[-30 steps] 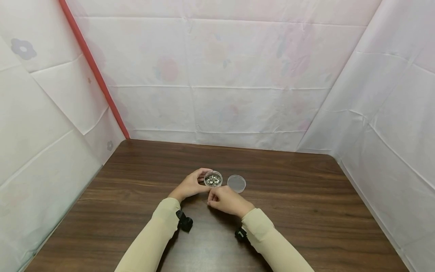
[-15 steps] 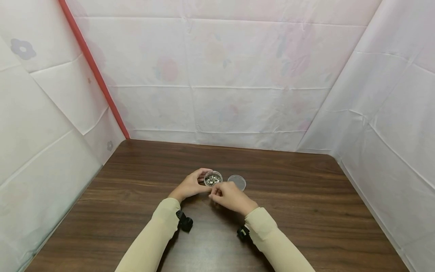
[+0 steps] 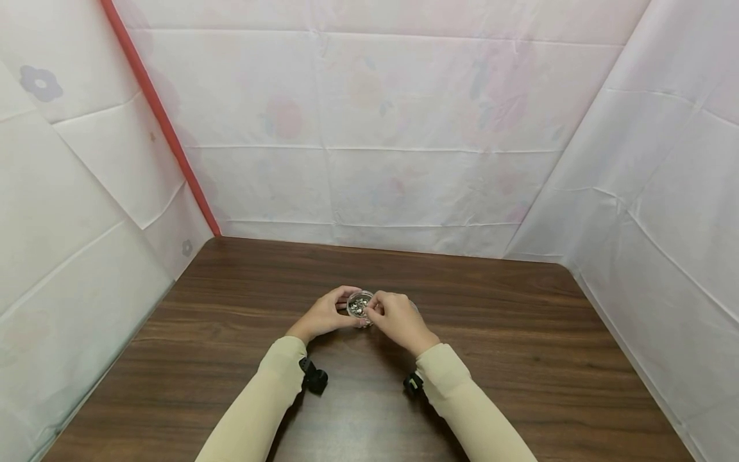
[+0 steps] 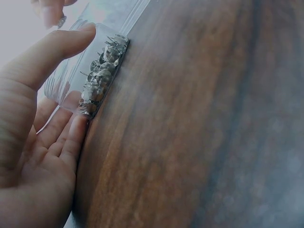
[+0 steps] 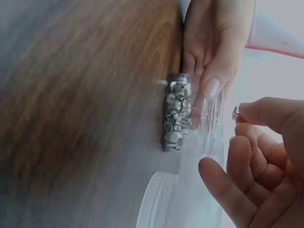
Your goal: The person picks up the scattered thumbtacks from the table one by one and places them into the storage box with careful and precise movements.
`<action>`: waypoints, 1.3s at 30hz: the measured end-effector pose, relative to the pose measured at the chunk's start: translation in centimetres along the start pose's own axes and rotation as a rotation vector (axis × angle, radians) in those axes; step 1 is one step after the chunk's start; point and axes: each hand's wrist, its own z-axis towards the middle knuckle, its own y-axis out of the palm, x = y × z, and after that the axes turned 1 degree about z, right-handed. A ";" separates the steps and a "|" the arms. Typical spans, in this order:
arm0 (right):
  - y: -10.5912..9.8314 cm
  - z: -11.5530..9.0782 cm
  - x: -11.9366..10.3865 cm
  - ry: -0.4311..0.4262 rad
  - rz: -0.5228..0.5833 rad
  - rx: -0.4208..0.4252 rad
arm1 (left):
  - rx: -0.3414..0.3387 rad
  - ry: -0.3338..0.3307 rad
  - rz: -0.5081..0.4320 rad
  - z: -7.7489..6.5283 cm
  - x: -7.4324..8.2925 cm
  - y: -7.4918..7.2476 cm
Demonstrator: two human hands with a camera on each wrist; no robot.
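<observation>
A clear round plastic container (image 3: pixel 351 296) stands on the table, a layer of silver thumbtacks (image 5: pixel 175 114) at its bottom. My left hand (image 3: pixel 323 314) holds it from the left side, thumb against the near wall and fingers round the far one. Above the container's opening, my right hand (image 3: pixel 402 324) pinches a single thumbtack (image 5: pixel 234 113) between thumb and index finger. That tack also shows at the upper left of the left wrist view. The clear round lid (image 5: pixel 151 204) lies on the table just right of the container, mostly hidden by my right hand in the head view.
The dark wood-grain table (image 3: pixel 277 269) is bordered by pale, flower-printed cloth (image 3: pixel 369 128) at the back and both sides. A red strip (image 3: pixel 161 119) runs down the back left corner. Each wrist carries a small black camera.
My right hand has moved up and away from the near side of the container to above its opening, covering most of the lid. The left hand and container have stayed in place.
</observation>
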 end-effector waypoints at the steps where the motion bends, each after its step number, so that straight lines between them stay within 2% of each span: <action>1: 0.0 0.1 0.1 0.009 -0.005 -0.002 | 0.002 -0.003 0.003 0.0 0.0 0.0; 17: 0.5 1.2 1.1 0.117 -0.085 -0.027 | -0.002 -0.019 -0.001 0.2 -0.2 0.3; 30: 0.0 0.2 1.1 0.055 -0.044 -0.018 | 0.005 -0.034 0.014 0.0 0.1 0.1; 39: -0.6 -1.3 0.6 0.026 -0.029 -0.040 | 0.015 -0.028 0.024 0.1 -0.1 0.0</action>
